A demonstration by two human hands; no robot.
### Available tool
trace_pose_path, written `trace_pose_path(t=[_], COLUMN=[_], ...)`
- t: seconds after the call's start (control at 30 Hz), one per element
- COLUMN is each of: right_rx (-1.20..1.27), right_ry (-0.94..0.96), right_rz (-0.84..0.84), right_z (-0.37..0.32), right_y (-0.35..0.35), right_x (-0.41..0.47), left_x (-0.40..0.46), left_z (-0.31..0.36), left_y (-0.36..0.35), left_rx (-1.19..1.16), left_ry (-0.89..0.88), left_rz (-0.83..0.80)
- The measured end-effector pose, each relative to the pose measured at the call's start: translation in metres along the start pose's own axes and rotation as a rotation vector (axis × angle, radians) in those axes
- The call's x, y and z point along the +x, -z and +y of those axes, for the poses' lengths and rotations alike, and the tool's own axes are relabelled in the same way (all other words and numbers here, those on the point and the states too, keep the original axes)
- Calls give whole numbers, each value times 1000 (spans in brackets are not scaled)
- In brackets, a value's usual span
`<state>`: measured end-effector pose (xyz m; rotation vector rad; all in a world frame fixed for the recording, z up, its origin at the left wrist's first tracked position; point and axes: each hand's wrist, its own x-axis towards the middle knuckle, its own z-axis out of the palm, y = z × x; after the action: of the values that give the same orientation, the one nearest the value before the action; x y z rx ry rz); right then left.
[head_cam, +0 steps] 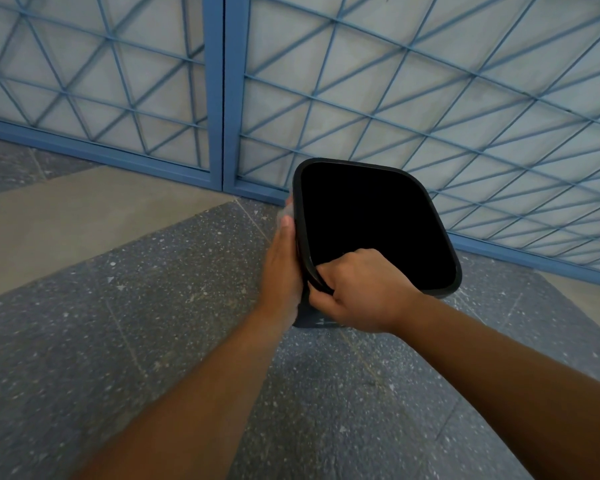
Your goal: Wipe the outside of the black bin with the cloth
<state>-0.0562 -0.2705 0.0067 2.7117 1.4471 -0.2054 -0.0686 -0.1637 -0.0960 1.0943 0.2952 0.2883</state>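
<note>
My right hand (pixel 357 292) grips the near rim of the bin (pixel 440 216), while my left hand (pixel 283 268) lies with straight fingers flat against its left wall.

Black bin (pixel 444 289) matt plastic; floor (pixel 153 323) speckled stone; gate (pixel 215 98) painted metal

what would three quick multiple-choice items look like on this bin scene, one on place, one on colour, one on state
1. Where does the right hand hold the black bin?
A. at the near rim
B. under the base
C. on the far rim

2. What colour is the gate frame behind the bin?
A. red
B. blue
C. yellow

3. How does the left hand lie?
A. clenched in the air
B. flat along the bin's outer side
C. resting on the floor

Answers: 1 A, its fingers curl over the nearest rim edge. 2 B, the bars and lattice are blue. 3 B, its fingers stretch along the bin's left wall.
</note>
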Motion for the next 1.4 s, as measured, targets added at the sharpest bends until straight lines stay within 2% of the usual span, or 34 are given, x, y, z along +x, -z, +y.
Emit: trace_pose_path(t=[0.03,0.17,0.4,0.47,0.6,0.97,1.07,1.23,1.4], right_rx=[-3,12,6,14,36,31,28,28,45], right_ry=[0,-13,-13,-14,-12,-21,-17,-2,-13], right_rz=[0,3,20,22,25,27,24,18,12], right_z=[0,1,1,2,0,1,1,0,2], right_y=[0,0,-2,-2,0,1,2,1,1], right_x=[0,-1,0,1,1,1,2,3,2], left_x=[-3,4,-18,-16,-32,-31,-17,-20,-12], left_z=[-3,-6,-13,-11,-15,-25,-16,-8,-12], left_y=[0,1,2,2,-6,2,3,-6,1], left_rx=[16,-25,72,16,10,7,40,40,41], left_ry=[-24,65,7,51,17,71,112,16,86], left_rz=[5,65,55,74,118,56,107,103,102])
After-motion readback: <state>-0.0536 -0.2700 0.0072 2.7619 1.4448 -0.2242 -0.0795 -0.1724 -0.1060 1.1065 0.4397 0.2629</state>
